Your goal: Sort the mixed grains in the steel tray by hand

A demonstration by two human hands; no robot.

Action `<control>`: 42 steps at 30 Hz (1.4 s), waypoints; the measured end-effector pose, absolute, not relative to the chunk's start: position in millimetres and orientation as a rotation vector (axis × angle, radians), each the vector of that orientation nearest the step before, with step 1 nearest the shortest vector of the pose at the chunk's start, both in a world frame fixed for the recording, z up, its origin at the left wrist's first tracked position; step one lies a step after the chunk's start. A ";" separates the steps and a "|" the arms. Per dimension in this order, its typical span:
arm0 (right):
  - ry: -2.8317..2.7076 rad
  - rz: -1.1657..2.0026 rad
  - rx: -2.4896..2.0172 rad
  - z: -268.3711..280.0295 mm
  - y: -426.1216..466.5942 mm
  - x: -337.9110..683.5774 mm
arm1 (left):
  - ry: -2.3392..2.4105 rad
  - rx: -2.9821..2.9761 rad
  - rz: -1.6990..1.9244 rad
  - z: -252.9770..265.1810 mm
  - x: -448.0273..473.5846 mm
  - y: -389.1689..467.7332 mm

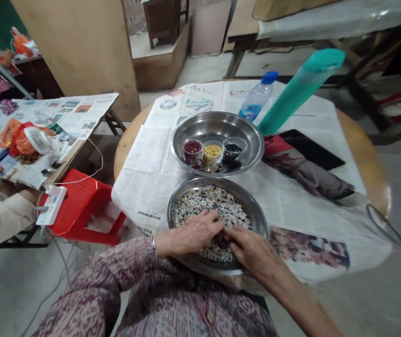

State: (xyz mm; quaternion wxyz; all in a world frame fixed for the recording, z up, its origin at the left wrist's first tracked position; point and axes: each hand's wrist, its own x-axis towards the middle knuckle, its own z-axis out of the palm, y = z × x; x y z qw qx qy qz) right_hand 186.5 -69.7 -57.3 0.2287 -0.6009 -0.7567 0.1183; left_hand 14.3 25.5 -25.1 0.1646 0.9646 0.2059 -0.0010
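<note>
Head view; clock positions are taken from the centre of the near basin. The near metal basin [258, 217] sits at the close edge of a round wooden worktop [379, 171], on newspaper [139, 164]. It holds mixed grains [205, 199]: mostly white, with yellow, red and black pieces.

The left hand [195, 230] enters from 8 o'clock, palm down, fingers bent and close together on the grains. The right hand [251, 248] enters from 5 o'clock, fingers drawn in towards the thumb. The fingertips of both meet near the centre; whether they touch each other, or pinch any grain, cannot be told.

At 12 o'clock, just beyond, stands the far metal basin [218, 121]. It carries three clear cups in a row: red beans [192, 147] on its 9 o'clock side, yellow kernels [212, 150] near the middle, black beans [233, 148] on its 3 o'clock side. Loose dark pieces lie beside them.

At 1 o'clock: a blue-capped bottle [256, 98] and a tall green container [300, 96]. At 2 o'clock: a folded umbrella [302, 175], lying flat. At 9 o'clock, off the worktop: a red stool [84, 206] bearing a white power strip [52, 206].
</note>
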 end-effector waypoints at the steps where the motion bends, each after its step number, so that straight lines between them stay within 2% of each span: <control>1: -2.059 0.301 -1.658 -56.2 -66.9 185.7 | 0.516 2.815 0.028 -23.8 21.2 33.5; 6: -2.034 0.137 -1.846 -44.8 -55.9 186.6 | 0.514 2.959 0.012 -14.6 39.5 71.8; 9: -2.037 0.118 -1.974 -41.1 -60.5 188.4 | 0.714 2.977 -0.047 -10.2 28.1 79.5; 14: -2.000 0.287 -1.913 -44.5 -67.1 175.9 | 0.918 2.826 -0.094 -3.7 -7.0 53.9; 19: -1.998 0.517 -1.707 -40.2 -57.3 160.7 | 0.793 2.653 -0.091 -2.9 -19.7 21.1; 23: -2.035 0.475 -1.653 -28.7 -62.4 168.7 | 0.777 2.685 -0.116 -7.9 -17.8 20.1; 26: -2.152 0.448 -1.722 -26.2 -78.8 178.1 | 0.846 2.702 0.033 -14.2 -20.0 24.5; 31: -2.315 0.586 -1.639 -36.3 -89.9 175.8 | 0.959 2.634 0.250 -28.1 -24.9 23.3; 37: -2.075 0.324 -1.882 -29.0 -44.5 165.0 | 0.960 2.453 0.726 -35.6 -26.9 20.9; 42: -2.116 0.295 -1.832 -22.5 -11.9 140.7 | 1.084 2.389 0.885 -36.2 -26.9 20.4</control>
